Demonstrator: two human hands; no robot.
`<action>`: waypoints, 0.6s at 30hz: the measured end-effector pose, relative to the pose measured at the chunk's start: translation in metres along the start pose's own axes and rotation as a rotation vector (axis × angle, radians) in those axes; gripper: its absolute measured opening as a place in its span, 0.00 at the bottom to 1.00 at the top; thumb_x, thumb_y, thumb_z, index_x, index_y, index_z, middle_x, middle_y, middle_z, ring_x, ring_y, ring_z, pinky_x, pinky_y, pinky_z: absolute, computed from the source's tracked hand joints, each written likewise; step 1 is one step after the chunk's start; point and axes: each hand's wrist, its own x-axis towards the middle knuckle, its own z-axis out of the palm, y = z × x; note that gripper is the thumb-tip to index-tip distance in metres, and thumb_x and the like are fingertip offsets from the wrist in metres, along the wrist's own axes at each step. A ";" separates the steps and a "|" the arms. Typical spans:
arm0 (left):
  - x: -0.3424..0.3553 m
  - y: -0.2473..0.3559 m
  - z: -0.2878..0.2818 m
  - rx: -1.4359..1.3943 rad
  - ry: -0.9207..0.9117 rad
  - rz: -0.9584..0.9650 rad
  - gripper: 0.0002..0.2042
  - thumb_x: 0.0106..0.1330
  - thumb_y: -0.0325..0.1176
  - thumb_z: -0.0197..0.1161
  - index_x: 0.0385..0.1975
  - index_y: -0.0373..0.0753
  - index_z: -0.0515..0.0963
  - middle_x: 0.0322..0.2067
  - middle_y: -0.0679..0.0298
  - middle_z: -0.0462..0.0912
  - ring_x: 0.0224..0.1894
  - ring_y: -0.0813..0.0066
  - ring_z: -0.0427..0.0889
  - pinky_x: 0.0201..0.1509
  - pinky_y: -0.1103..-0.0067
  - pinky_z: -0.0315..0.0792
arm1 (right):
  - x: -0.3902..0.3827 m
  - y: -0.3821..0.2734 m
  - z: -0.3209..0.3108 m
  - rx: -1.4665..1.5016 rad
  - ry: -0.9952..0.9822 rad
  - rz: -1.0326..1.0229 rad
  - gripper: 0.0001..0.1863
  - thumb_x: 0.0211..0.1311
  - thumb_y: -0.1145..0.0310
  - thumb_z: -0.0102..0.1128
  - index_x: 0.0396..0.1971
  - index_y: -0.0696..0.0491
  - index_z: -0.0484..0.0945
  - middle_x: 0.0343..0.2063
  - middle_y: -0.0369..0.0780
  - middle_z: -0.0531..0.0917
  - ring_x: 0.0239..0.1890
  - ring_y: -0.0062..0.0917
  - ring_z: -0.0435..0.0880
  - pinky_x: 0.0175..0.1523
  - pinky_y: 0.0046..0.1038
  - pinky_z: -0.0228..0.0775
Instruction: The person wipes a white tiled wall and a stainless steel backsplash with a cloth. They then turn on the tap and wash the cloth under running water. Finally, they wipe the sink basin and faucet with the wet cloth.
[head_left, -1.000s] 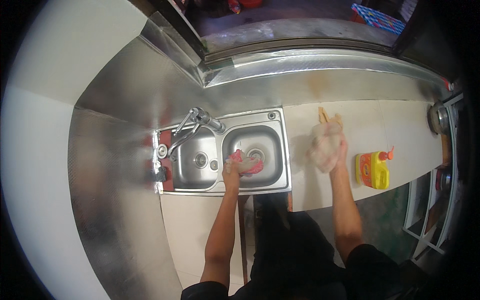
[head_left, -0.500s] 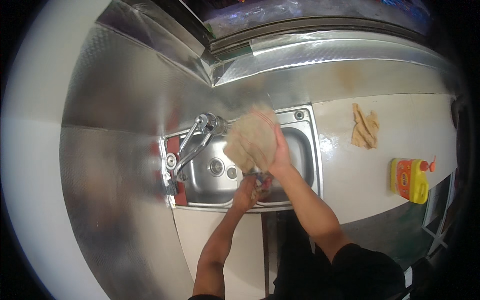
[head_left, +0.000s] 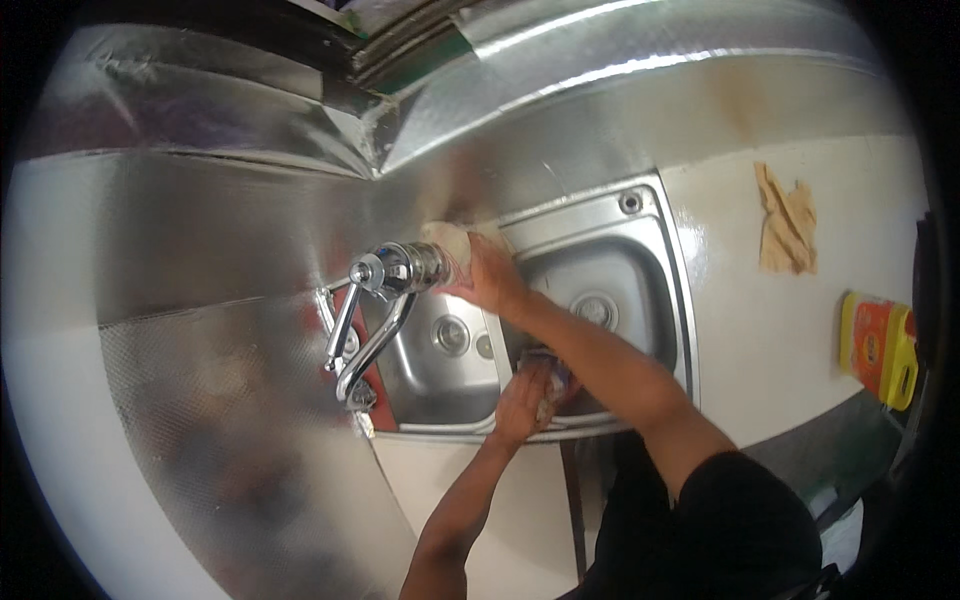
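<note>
My right hand [head_left: 490, 275] is closed on a beige cloth [head_left: 450, 243] with thin red lines, at the back rim of the sink just behind the faucet. The faucet body hides part of the cloth. Near the front edge of the right basin, my left hand [head_left: 522, 400] closes round a crumpled bundle [head_left: 560, 382] of mixed colours, mostly covered by the fingers; its kind is unclear. The chrome faucet [head_left: 385, 270] has its lever and curved spout turned toward the left basin [head_left: 425, 375]. My right forearm crosses above the right basin [head_left: 640, 290].
A tan rag [head_left: 788, 222] lies crumpled on the pale countertop [head_left: 730, 340] right of the sink. Further right stands a yellow jug [head_left: 880, 350] with an orange label. Shiny metallic sheeting [head_left: 230, 220] covers the walls left and behind.
My right hand has carried the cloth from above the sink's middle back and left to behind the faucet. The left hand still grips its bundle near the front edge. The view has shifted.
</note>
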 end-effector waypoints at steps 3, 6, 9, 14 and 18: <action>-0.002 0.004 0.000 0.011 -0.035 -0.023 0.38 0.52 0.29 0.72 0.66 0.34 0.66 0.60 0.45 0.72 0.57 0.42 0.75 0.61 0.59 0.72 | -0.008 0.022 -0.017 -0.072 -0.082 -0.001 0.46 0.43 0.54 0.84 0.59 0.60 0.70 0.52 0.54 0.79 0.54 0.51 0.79 0.59 0.43 0.71; 0.002 0.000 0.000 0.056 0.018 0.025 0.37 0.53 0.31 0.71 0.66 0.36 0.65 0.59 0.47 0.72 0.55 0.42 0.75 0.58 0.58 0.74 | -0.010 0.007 -0.022 -0.112 -0.003 -0.020 0.41 0.49 0.61 0.79 0.58 0.65 0.68 0.53 0.55 0.78 0.56 0.52 0.77 0.63 0.44 0.68; -0.001 -0.001 0.004 0.045 -0.045 -0.028 0.40 0.50 0.29 0.72 0.68 0.35 0.65 0.62 0.45 0.71 0.57 0.41 0.74 0.61 0.58 0.71 | -0.030 -0.012 -0.022 -0.118 0.076 0.000 0.38 0.56 0.67 0.71 0.63 0.67 0.64 0.58 0.58 0.73 0.62 0.55 0.72 0.68 0.47 0.62; -0.009 -0.013 0.018 0.095 -0.018 0.006 0.30 0.54 0.34 0.71 0.58 0.34 0.72 0.55 0.45 0.75 0.53 0.40 0.75 0.58 0.57 0.72 | -0.026 -0.059 -0.015 -0.158 0.140 -0.202 0.43 0.58 0.65 0.69 0.68 0.69 0.59 0.65 0.63 0.65 0.69 0.60 0.62 0.74 0.55 0.50; -0.003 0.000 0.007 0.061 -0.074 -0.061 0.33 0.52 0.33 0.73 0.61 0.36 0.70 0.57 0.46 0.74 0.57 0.42 0.75 0.62 0.58 0.72 | 0.021 -0.075 0.001 -0.025 0.199 -0.322 0.46 0.48 0.56 0.79 0.66 0.61 0.68 0.60 0.58 0.73 0.65 0.54 0.70 0.68 0.48 0.62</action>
